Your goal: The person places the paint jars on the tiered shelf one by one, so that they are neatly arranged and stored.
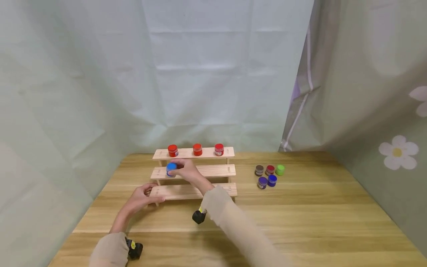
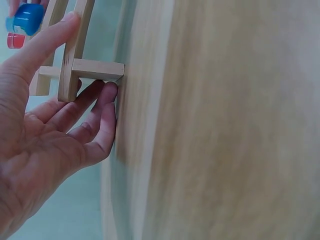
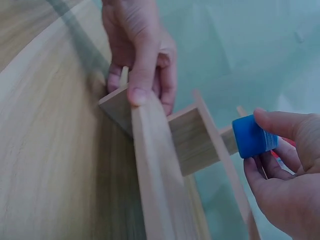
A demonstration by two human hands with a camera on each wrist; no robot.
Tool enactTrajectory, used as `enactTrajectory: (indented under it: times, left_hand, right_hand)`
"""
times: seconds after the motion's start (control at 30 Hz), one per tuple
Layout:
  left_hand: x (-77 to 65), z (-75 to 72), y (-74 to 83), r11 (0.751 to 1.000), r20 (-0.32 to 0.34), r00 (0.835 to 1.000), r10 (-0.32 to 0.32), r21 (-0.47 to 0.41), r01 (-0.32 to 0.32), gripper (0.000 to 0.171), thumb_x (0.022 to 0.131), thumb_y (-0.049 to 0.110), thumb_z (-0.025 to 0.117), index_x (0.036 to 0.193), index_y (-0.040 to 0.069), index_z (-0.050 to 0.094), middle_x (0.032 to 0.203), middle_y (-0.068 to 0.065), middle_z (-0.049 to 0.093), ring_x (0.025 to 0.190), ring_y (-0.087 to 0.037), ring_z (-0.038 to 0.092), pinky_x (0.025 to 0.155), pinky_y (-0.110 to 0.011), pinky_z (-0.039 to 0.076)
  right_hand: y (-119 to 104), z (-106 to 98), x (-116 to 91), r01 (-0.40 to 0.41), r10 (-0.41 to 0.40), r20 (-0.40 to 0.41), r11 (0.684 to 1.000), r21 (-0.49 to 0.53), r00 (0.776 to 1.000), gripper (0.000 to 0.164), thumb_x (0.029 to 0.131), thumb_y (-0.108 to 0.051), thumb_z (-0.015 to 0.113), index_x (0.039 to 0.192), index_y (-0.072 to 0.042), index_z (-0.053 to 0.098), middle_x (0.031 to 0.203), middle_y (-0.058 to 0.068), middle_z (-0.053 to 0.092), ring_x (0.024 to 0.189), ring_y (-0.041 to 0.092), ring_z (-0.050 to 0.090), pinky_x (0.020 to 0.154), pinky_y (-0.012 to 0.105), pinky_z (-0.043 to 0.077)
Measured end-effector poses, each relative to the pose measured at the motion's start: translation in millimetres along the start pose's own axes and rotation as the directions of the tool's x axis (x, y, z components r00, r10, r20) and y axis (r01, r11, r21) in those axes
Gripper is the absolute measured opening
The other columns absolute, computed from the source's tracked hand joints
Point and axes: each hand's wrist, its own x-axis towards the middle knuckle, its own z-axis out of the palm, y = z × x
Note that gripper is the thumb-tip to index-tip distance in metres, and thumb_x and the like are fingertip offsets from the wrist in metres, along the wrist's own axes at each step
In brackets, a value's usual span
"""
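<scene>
A three-tier wooden display stand (image 1: 190,191) stands on the table. My left hand (image 1: 137,199) grips the left end of its lowest shelf, thumb on the board and the other fingers around the end beside the leg (image 2: 97,69). Between thumb and fingers, my right hand (image 1: 190,172) pinches a small blue paint jar (image 1: 171,169) at the left end of the middle shelf. In the right wrist view the blue lid (image 3: 248,136) faces the stand's boards; whether the jar touches the shelf I cannot tell. Three red paint jars, the middle one (image 1: 197,150) included, sit spaced along the top shelf.
Right of the stand, several more jars are grouped on the wooden table (image 1: 300,218): brown (image 1: 259,170), dark red (image 1: 270,170), green (image 1: 280,170), purple (image 1: 262,182) and dark blue (image 1: 272,180). Pale curtains (image 1: 217,74) hang behind and at both sides.
</scene>
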Motion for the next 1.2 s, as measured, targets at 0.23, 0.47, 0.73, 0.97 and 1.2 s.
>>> enactTrajectory:
  times: [0.23, 0.47, 0.73, 0.97, 1.2]
  left_hand:
    - [-3.5, 5.3, 1.7, 1.000, 0.004, 1.000, -0.021, 0.006, 0.021, 0.074, 0.081, 0.032, 0.079, 0.137, -0.005, 0.047, 0.136, -0.027, 0.054, 0.119, -0.032, 0.056, 0.099, -0.044, 0.047]
    - [1.3, 4.6, 4.2, 1.000, -0.011, 1.000, 0.000, 0.019, 0.000, 0.071, 0.081, 0.031, 0.079, 0.135, -0.004, 0.050, 0.133, -0.026, 0.056, 0.116, -0.029, 0.057, 0.092, -0.036, 0.048]
    - [3.2, 4.3, 2.8, 1.000, -0.004, 1.000, 0.007, 0.019, -0.007, 0.073, 0.081, 0.029, 0.079, 0.136, -0.008, 0.047, 0.133, -0.028, 0.056, 0.115, -0.031, 0.058, 0.091, -0.037, 0.049]
    - [1.2, 4.6, 3.0, 1.000, -0.006, 1.000, -0.017, 0.024, 0.018, 0.076, 0.081, 0.032, 0.079, 0.137, -0.008, 0.046, 0.137, -0.028, 0.053, 0.120, -0.034, 0.055, 0.097, -0.043, 0.048]
    - [-0.5, 2.4, 2.3, 0.999, -0.015, 0.999, -0.031, 0.024, 0.031, 0.079, 0.080, 0.034, 0.079, 0.138, -0.007, 0.045, 0.136, -0.028, 0.053, 0.120, -0.033, 0.055, 0.097, -0.041, 0.047]
  right_hand:
    - [9, 4, -1, 0.002, -0.002, 0.000, 0.997, -0.072, 1.000, 0.044, 0.084, -0.011, 0.076, 0.126, -0.008, 0.066, 0.121, 0.009, 0.069, 0.097, 0.010, 0.060, 0.087, 0.022, 0.050]
    - [2, 3, -1, 0.006, -0.007, -0.008, 0.995, -0.101, 1.000, 0.046, 0.084, -0.012, 0.076, 0.128, -0.006, 0.064, 0.122, 0.011, 0.068, 0.101, 0.014, 0.061, 0.091, 0.026, 0.051]
    - [4, 6, 2, 0.020, -0.024, -0.034, 0.993, -0.119, 0.999, 0.045, 0.084, -0.012, 0.076, 0.127, -0.003, 0.063, 0.120, 0.012, 0.069, 0.103, 0.015, 0.064, 0.088, 0.022, 0.051]
    - [3, 9, -2, 0.015, -0.021, -0.048, 0.993, -0.117, 0.999, 0.047, 0.085, -0.013, 0.076, 0.128, -0.003, 0.061, 0.121, 0.012, 0.067, 0.105, 0.017, 0.063, 0.091, 0.025, 0.051]
    - [-1, 3, -10, 0.001, -0.003, -0.024, 0.998, -0.061, 1.000, 0.052, 0.085, -0.015, 0.075, 0.133, -0.005, 0.057, 0.129, 0.011, 0.064, 0.117, 0.022, 0.060, 0.098, 0.030, 0.049]
